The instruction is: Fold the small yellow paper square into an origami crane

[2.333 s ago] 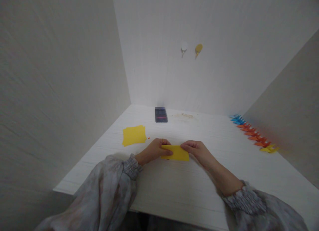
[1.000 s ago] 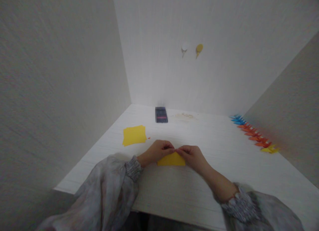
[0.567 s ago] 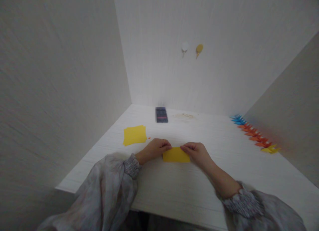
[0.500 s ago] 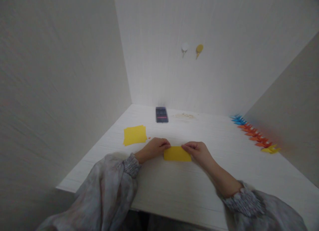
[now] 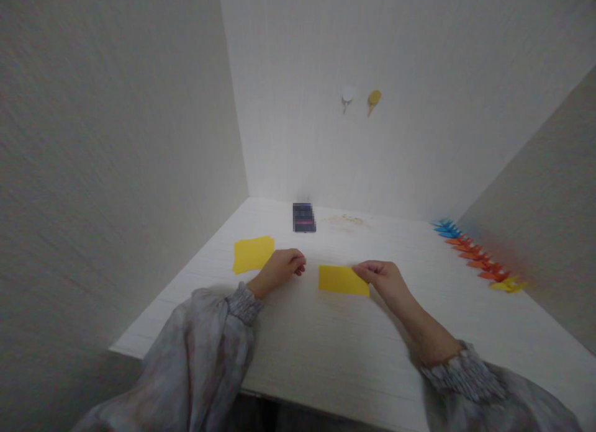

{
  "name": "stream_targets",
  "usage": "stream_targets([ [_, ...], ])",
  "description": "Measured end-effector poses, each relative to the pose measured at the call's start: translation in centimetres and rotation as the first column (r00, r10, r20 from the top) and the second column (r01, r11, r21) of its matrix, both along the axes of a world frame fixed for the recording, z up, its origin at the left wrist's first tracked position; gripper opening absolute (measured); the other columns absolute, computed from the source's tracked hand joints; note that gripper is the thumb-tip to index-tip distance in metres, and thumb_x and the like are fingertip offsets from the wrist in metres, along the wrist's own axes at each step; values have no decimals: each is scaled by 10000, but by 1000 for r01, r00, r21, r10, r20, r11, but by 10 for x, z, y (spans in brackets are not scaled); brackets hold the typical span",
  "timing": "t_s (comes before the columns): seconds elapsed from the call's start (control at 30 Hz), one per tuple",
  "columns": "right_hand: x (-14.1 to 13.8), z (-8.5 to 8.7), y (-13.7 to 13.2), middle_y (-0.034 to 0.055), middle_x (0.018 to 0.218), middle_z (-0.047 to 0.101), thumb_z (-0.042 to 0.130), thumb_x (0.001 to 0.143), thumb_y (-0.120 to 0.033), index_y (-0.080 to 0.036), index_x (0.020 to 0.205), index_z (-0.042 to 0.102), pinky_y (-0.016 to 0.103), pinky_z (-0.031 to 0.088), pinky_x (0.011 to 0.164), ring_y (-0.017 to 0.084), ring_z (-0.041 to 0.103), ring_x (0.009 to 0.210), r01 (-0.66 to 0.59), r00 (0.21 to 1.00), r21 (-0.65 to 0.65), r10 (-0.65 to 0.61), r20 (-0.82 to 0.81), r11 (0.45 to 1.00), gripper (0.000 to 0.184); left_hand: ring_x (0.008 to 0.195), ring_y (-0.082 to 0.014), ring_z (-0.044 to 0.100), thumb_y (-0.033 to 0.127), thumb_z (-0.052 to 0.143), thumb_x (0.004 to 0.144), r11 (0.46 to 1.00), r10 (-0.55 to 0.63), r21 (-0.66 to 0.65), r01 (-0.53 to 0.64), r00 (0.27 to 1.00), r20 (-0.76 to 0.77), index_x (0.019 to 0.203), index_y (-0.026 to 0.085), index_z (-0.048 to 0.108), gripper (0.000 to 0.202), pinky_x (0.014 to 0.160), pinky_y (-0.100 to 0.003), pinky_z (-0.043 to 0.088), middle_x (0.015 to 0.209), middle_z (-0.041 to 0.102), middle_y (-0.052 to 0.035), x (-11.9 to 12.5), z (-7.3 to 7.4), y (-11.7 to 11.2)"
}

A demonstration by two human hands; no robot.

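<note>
A folded yellow paper (image 5: pixel 342 279) lies flat on the white table (image 5: pixel 326 351). My right hand (image 5: pixel 384 279) pinches its right end with curled fingers. My left hand (image 5: pixel 282 267) rests on the table a little left of the paper, apart from it, its fingers curled in with nothing visible in them. A stack of flat yellow sheets (image 5: pixel 252 254) lies just beyond my left hand.
A small dark box (image 5: pixel 303 216) stands near the back wall. A row of folded paper figures, blue (image 5: pixel 444 227), orange (image 5: pixel 475 258) and yellow (image 5: pixel 507 286), runs along the right wall. Two round hooks (image 5: pixel 359 99) hang on the back wall. Walls close in on three sides.
My left hand has let go of the folded yellow paper and drawn back to the left. My right hand has slid the paper slightly right and away.
</note>
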State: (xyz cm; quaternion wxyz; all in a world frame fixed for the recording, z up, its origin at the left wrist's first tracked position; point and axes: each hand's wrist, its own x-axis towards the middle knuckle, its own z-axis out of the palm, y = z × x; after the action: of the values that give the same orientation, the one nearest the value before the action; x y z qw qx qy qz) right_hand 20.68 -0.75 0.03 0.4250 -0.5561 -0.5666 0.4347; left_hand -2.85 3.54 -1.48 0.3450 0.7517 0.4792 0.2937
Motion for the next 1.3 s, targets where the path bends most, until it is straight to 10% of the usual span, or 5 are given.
stream_targets([
  [0.4,-32,-8,-11,9,490,576,600,630,-372,-140,601,640,218,331,417,104,475,437,-140,986,-60,145,87,988,237,638,-123,541,392,557,657,958,-213,-156,241,961,178,792,143,632,293,576,-217,397,716,631,-36,26,6,-29],
  [0.9,-49,-11,-10,2,526,594,651,597,-329,-135,609,601,229,415,506,102,532,476,-110,952,-57,88,-293,992,201,557,-70,473,390,510,701,977,175,-202,-72,809,561,755,136,504,259,503,-181,379,661,529,6,33,9,-28],
  [1.3,-35,-9,-11,18,558,628,635,651,-262,-136,628,646,209,418,467,95,535,462,-211,887,-56,167,-431,976,128,535,-92,545,326,613,633,924,91,-340,175,763,640,740,115,525,252,489,-216,450,639,587,-10,31,20,-35],
])
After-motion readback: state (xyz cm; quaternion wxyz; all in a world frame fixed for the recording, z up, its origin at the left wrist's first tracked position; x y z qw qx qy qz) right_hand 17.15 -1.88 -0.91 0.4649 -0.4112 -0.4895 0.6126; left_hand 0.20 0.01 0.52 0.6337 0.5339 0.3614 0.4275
